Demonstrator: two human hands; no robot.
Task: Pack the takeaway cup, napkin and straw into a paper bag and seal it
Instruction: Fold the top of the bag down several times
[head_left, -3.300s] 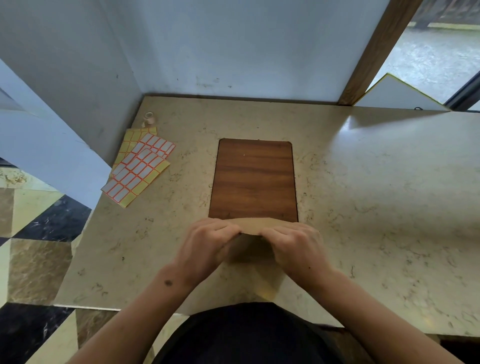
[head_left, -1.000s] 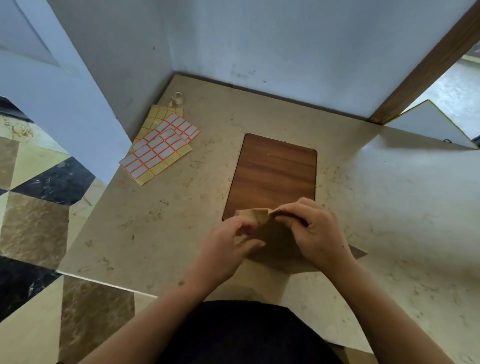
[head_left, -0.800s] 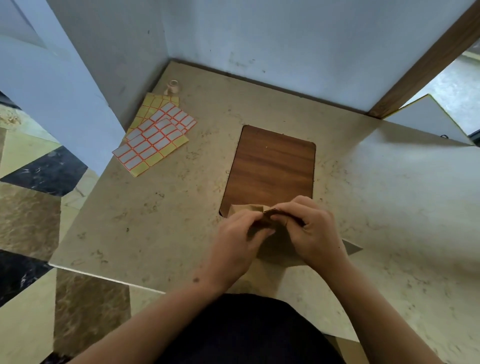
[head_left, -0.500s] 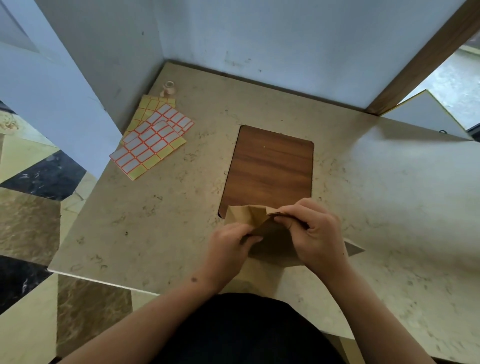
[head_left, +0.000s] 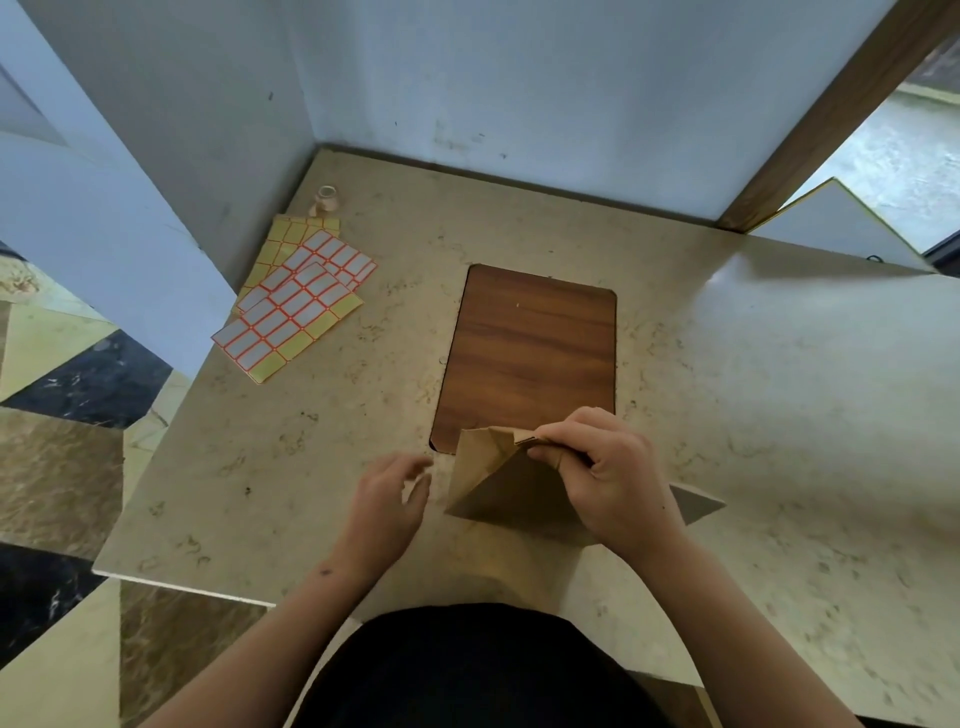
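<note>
A brown paper bag (head_left: 493, 483) stands on the beige marble table (head_left: 260, 467) near its front edge, its top folded over. My right hand (head_left: 602, 478) pinches the folded top edge of the bag from the right. My left hand (head_left: 389, 499) hovers just left of the bag, fingers apart, touching nothing. The cup, napkin and straw are not visible; what the bag holds is hidden.
A dark wooden board (head_left: 530, 348) lies behind the bag. Sheets of white labels on yellow backing (head_left: 296, 301) lie at the back left, with a small tape roll (head_left: 324, 200) beyond them. White walls close the back and left. The table's left edge drops to a tiled floor.
My left hand has let go of the bag's top and drawn away to the left. My right hand still holds the folded top.
</note>
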